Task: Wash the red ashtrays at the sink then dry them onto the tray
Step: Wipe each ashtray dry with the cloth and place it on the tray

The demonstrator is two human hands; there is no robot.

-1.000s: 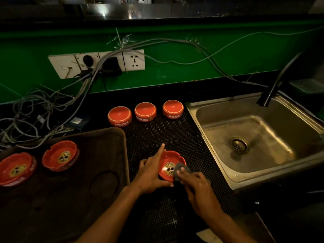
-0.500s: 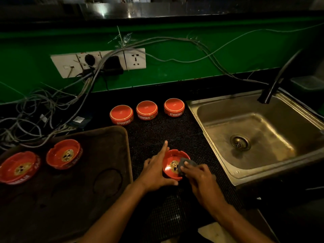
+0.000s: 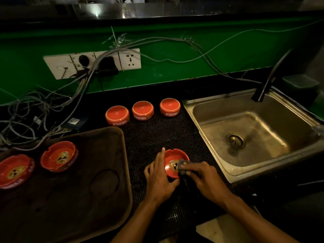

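Ashtray (image 3: 172, 161) between left-hand fingers (image 3: 160, 159) and seemingly cloth-pressing right fingers (image 3: 190, 166).

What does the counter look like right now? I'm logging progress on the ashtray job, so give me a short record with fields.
ashtray in work: upright on the black mat, between the tray and the sink; point
left hand: holds that ashtray's rim
right hand: presses a grey cloth into its bowl
on tray: two ashtrays, upright
row behind: three ashtrays, upside down
faucet: no water seen running
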